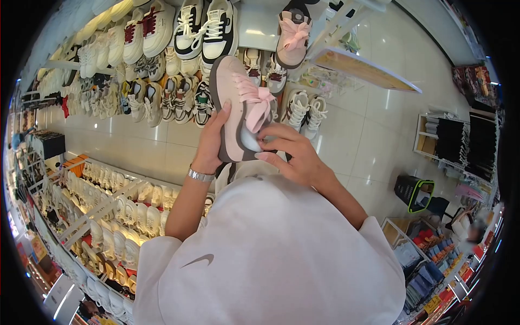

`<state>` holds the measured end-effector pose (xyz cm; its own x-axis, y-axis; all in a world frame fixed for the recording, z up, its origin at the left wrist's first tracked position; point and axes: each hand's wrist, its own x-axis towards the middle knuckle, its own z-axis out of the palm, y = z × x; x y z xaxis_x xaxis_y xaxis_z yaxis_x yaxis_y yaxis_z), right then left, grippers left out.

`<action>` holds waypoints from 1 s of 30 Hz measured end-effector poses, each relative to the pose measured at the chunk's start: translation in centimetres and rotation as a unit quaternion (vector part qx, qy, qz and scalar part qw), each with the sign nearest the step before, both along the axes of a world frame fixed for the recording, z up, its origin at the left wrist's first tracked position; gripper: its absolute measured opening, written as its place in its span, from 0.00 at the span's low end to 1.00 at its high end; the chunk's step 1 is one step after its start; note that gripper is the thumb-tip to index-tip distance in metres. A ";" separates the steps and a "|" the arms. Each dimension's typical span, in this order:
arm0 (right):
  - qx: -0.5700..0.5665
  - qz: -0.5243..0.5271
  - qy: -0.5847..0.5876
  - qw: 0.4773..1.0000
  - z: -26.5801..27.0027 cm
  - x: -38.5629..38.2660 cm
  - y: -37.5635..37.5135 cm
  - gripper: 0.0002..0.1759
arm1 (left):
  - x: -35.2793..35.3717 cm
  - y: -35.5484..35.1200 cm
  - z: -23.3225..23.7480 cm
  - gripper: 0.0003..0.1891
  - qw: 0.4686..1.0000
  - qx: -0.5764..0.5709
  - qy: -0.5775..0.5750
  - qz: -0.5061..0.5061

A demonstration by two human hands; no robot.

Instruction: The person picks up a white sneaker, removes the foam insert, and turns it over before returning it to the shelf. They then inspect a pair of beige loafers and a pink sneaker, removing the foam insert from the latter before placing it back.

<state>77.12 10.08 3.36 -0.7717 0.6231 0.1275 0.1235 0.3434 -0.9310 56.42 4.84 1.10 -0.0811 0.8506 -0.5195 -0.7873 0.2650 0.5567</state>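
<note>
Sneaker [231, 92] clamped in left fingers [224, 110], right fingers [277, 144] narrow at its opening [249, 142], grip unclear; a hard tug there could twist it from one hand!

Glossy pale floor tiles [346, 135] around me, streaked with light reflections. Sneaker display shelf [257, 30] ahead; tiered shoe rack [86, 221], white frame, lower left. Angled sign panel [368, 69] right of the shelf. White wire rack [420, 132] far right; green-rimmed black shopping basket [406, 189] on floor nearby.
</note>
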 end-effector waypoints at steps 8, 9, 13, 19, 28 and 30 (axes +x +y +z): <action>0.036 0.018 -0.041 0.998 -1.0 -0.3 0.0 0.19 | -0.1 0.7 0.3 0.24 0.982 -0.081 0.169 -0.013; 0.008 0.025 -0.026 0.999 -1.2 -0.2 0.4 0.18 | -0.2 0.9 0.4 0.24 0.982 -0.082 0.169 -0.010; -0.060 -0.019 0.011 0.998 -1.7 0.5 1.6 0.17 | -0.1 0.9 -0.3 0.25 0.991 -0.064 0.117 -0.014; -0.044 -0.056 -0.001 0.997 -0.2 -0.5 0.1 0.21 | 0.1 1.2 -0.6 0.27 1.000 -0.010 -0.003 -0.011; -0.165 0.014 -0.008 0.986 -0.8 -1.4 0.7 0.19 | -1.3 1.4 -0.9 0.28 0.996 -0.013 -0.015 -0.084; -0.258 0.002 -0.012 0.966 -0.7 -1.5 1.0 0.18 | -1.3 1.6 -0.9 0.28 0.996 -0.010 -0.019 -0.085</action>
<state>75.67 11.04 2.62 -0.7733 0.5957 -0.2171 0.1459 -0.1661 -0.9753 55.10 6.46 0.15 0.0827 0.8402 -0.5360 -0.7509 0.4061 0.5207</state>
